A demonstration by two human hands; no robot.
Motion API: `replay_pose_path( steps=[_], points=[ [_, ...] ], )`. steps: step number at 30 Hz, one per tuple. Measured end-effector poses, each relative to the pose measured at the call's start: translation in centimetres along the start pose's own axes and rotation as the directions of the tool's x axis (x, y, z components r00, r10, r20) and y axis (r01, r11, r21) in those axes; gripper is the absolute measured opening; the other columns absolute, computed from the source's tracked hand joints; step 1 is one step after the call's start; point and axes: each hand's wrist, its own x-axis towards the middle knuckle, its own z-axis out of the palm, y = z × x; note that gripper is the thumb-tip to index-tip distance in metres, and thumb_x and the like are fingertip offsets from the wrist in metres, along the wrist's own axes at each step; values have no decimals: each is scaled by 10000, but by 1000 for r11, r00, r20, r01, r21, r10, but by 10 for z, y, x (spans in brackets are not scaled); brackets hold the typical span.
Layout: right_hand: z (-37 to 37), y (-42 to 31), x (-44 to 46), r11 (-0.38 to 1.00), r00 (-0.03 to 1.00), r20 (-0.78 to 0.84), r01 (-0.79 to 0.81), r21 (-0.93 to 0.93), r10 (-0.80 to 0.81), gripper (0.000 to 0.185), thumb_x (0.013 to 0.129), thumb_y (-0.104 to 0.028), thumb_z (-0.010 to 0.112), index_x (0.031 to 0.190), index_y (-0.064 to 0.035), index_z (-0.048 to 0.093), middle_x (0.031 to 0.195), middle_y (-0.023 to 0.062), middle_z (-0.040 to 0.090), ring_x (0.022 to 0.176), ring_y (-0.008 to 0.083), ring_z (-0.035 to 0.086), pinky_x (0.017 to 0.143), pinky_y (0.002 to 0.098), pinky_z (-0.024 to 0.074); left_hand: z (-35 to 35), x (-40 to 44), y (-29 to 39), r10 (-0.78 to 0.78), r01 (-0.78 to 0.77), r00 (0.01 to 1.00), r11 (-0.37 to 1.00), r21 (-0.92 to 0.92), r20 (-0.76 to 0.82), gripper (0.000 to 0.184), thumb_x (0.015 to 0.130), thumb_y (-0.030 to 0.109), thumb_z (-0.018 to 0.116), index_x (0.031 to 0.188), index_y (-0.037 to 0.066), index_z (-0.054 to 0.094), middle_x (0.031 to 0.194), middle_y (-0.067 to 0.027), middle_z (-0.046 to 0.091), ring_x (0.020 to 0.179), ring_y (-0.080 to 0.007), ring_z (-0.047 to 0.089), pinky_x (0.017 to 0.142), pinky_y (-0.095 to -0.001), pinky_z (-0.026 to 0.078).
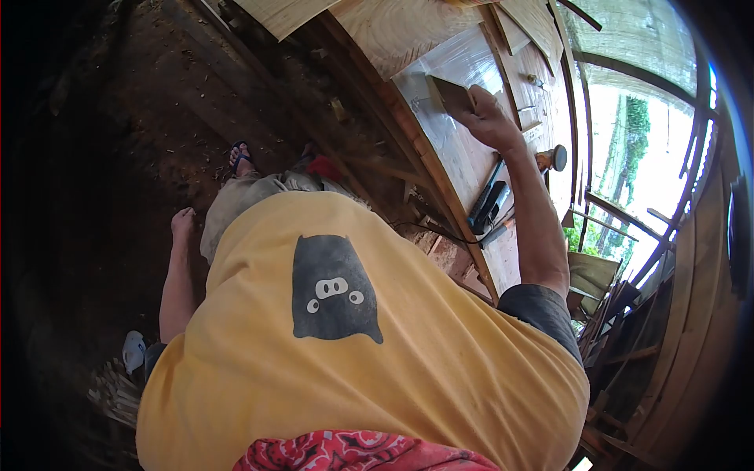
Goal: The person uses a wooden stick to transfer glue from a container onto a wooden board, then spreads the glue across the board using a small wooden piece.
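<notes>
My right hand (pixel 491 122) is closed around a flat, dark brown rectangular piece (pixel 452 96). The piece is tilted, with its far edge at a glossy, whitish patch (pixel 452 63) on the wooden workbench (pixel 452 145). My left hand (pixel 183 222) hangs low beside my body, away from the bench. Its fingers are curled together and nothing shows in them. A black and blue tool (pixel 489 206) with a cord lies on the bench below my right forearm. Beside that forearm is a round-ended object (pixel 558 158).
Light wooden sheets (pixel 404 31) lie at the bench's far end. Wooden strips (pixel 503 59) run along its right side. A sandalled foot (pixel 241 159) is on the dark ground. Stacked boards (pixel 675 314) are at the right, and thin sticks (pixel 116 395) at the lower left.
</notes>
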Motion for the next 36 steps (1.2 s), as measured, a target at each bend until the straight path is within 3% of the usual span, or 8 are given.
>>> replay_pose_path(
  steps=[2, 11, 15, 17, 22, 26, 29, 36],
  points=[
    [2, -8, -8, 999, 999, -2, 44, 3, -44, 266, 828, -178, 681, 884, 26, 520, 809, 199, 563, 764, 308, 564, 687, 434, 455, 2, -4, -3, -2, 4, 1000, 994, 111, -17, 293, 941, 227, 656, 1094, -9, 738, 906, -40, 726, 824, -144, 662, 764, -313, 521],
    [-24, 21, -14, 972, 997, -76, 32, 234, -14, 324, 846, -85, 593, 1150, 25, 619, 935, 107, 671, 900, 177, 623, 826, 350, 518, 11, -10, -10, 63, -68, 998, 948, 312, 25, 268, 942, 202, 644, 1079, -4, 749, 889, -42, 722, 770, -112, 622, 697, -299, 493],
    [-11, 43, 24, 966, 994, -80, 97, 238, -80, 228, 868, -113, 613, 1048, 25, 602, 866, 113, 648, 823, 172, 591, 744, 352, 507, 6, 9, -18, 26, -26, 1000, 999, 37, -11, 207, 946, 168, 631, 1021, 6, 737, 820, -9, 663, 715, -103, 591, 644, -296, 474],
    [-10, 17, 22, 992, 996, -46, 83, 93, -79, 200, 867, -131, 648, 970, 21, 568, 821, 137, 614, 777, 205, 571, 701, 375, 485, 11, -18, 15, -18, 11, 999, 979, -206, -33, 148, 955, 120, 611, 975, 18, 716, 754, 19, 600, 670, -91, 560, 598, -279, 451],
    [-3, -28, -3, 988, 990, 6, 142, -66, -142, 228, 861, -149, 678, 886, 2, 510, 780, 199, 548, 748, 352, 535, 664, 425, 444, -1, 11, -9, 15, -15, 1000, 999, -39, 6, 189, 957, 131, 625, 1058, 3, 721, 796, 20, 624, 662, -90, 565, 589, -264, 448],
    [-1, -19, -33, 988, 985, 71, 156, -5, -155, 187, 833, -103, 643, 937, 4, 530, 844, 200, 564, 776, 341, 564, 710, 413, 465, 2, 21, -31, 128, -122, 991, 981, 148, -35, 249, 952, 186, 644, 1077, -8, 738, 861, -8, 682, 762, -113, 617, 680, -295, 495],
    [-10, -9, -52, 955, 997, -71, 6, 297, 16, 222, 813, -110, 639, 989, 4, 567, 868, 193, 592, 808, 314, 592, 752, 413, 486, 6, 8, -23, 61, -61, 998, 989, 134, 5, 249, 950, 178, 647, 1075, -16, 738, 852, -5, 679, 762, -99, 610, 687, -281, 490],
    [6, 5, -49, 996, 998, -52, -46, -75, 42, 251, 803, -117, 624, 1013, 9, 567, 907, 216, 603, 835, 350, 597, 757, 431, 484, -1, 12, -9, 31, -29, 999, 997, -65, 30, 256, 952, 168, 650, 1121, -13, 715, 835, -5, 666, 707, -92, 598, 648, -255, 477]
  ],
)
